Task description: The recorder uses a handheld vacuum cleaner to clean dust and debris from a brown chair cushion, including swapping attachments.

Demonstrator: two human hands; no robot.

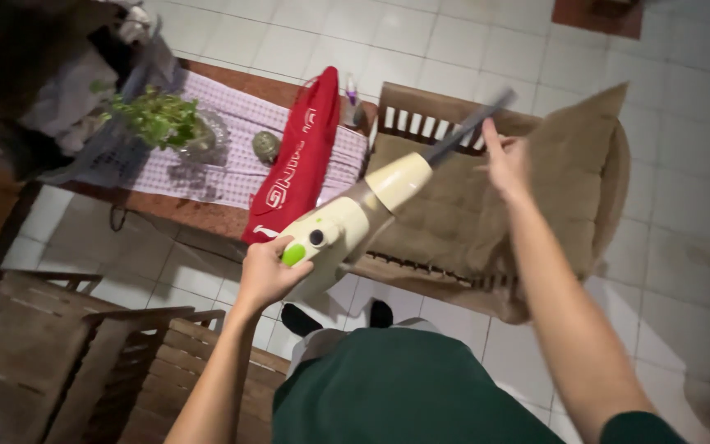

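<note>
Cream vacuum cleaner (347,226) gripped at its handle by left hand (266,275); right hand (504,160) open-fingered, touching grey tube (466,127) above brown-cushioned chair (536,189). Cleaning apparently just starting.

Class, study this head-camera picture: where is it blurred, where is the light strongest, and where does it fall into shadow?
Head view: the right hand and the dark grey tube of the cream handheld vacuum are motion-blurred; light falls brightest on the vacuum and forearms; the top-left corner and frame edges sink into shadow.
</note>
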